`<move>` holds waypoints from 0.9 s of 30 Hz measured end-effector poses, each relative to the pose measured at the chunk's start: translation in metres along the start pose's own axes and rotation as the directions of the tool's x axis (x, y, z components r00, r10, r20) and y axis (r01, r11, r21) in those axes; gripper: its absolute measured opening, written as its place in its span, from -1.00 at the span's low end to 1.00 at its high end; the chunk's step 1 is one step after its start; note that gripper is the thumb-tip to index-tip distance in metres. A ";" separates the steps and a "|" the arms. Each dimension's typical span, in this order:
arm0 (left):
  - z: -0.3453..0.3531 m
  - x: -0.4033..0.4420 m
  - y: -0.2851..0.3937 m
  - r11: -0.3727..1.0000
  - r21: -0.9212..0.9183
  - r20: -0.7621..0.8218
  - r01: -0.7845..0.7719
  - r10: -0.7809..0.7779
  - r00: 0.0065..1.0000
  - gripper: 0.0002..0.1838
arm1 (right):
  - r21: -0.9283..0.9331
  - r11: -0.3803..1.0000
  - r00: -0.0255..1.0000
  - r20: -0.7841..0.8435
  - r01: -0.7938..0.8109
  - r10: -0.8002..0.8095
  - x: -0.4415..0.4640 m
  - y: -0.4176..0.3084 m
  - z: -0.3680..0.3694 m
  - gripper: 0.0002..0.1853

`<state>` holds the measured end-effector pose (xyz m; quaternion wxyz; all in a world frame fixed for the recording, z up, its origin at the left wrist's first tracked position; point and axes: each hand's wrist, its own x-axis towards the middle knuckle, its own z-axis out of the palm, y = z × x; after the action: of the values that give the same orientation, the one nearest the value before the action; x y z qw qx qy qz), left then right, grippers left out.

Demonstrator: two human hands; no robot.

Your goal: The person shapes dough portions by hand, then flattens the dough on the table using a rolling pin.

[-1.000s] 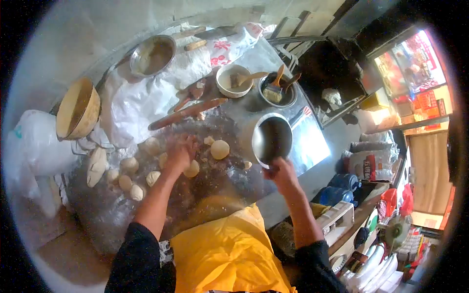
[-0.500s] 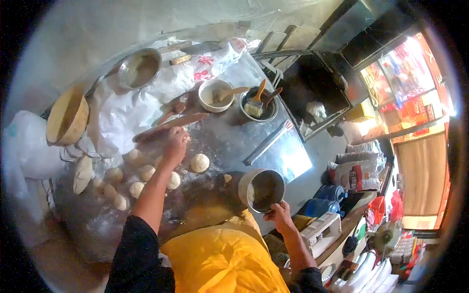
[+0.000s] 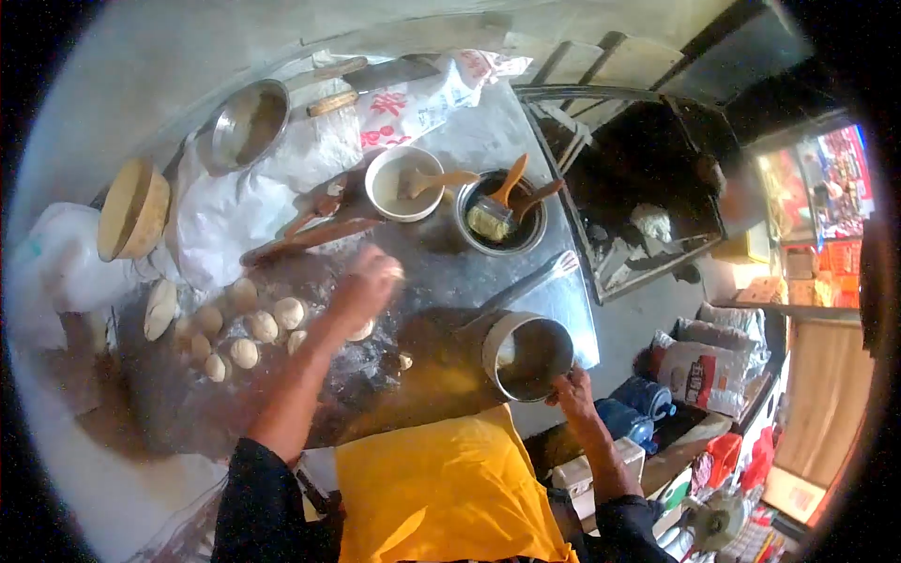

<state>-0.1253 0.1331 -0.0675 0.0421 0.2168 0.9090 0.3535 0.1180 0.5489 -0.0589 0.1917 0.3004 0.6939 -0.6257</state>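
My left hand [image 3: 369,283] is closed above the floured worktop, somewhat smeared by motion. A pale bit shows at its fingertips, too blurred to name. Under my left wrist, one dough ball [image 3: 361,331] is partly hidden. Several more dough balls [image 3: 244,353] lie left of the forearm, and a small dough scrap [image 3: 404,360] rests to its right. My right hand [image 3: 574,392] grips a metal pot [image 3: 499,349] at its near right side, by the worktop's front edge. The pot's mouth faces up toward me, and its inside looks dark.
A rolling pin [image 3: 314,240] lies behind my left hand. Farther back are a white bowl [image 3: 374,197] with a brush and a dark pot [image 3: 464,230] with brushes. A whisk [image 3: 526,285] lies nearby. At the left stand a metal bowl [image 3: 225,141] and a yellowish bowl [image 3: 150,220].
The view has shifted a little. Against the worktop, my left hand has moved right, past the dough ball that now sits under the wrist. My right hand and the pot have also moved right.
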 end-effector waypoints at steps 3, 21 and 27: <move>0.031 0.028 0.038 0.999 -0.035 0.126 0.003 0.001 0.992 -0.78 | -0.079 0.996 0.999 0.018 -0.039 0.041 0.016 -0.009 -0.012 -0.60; 0.085 0.126 0.020 0.937 0.350 0.154 0.021 -0.080 0.985 -0.66 | -0.296 0.955 0.999 0.037 0.007 0.003 0.015 -0.006 -0.017 -0.54; 0.013 0.029 0.008 0.922 -0.244 0.171 0.301 -0.265 0.949 -0.61 | -0.262 0.965 0.998 0.056 0.016 -0.001 0.015 -0.016 -0.005 -0.45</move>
<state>-0.1457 0.1588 -0.0700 0.1826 0.0987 0.8698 0.4476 0.0972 0.5555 -0.0558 0.2463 0.2518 0.7664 -0.5373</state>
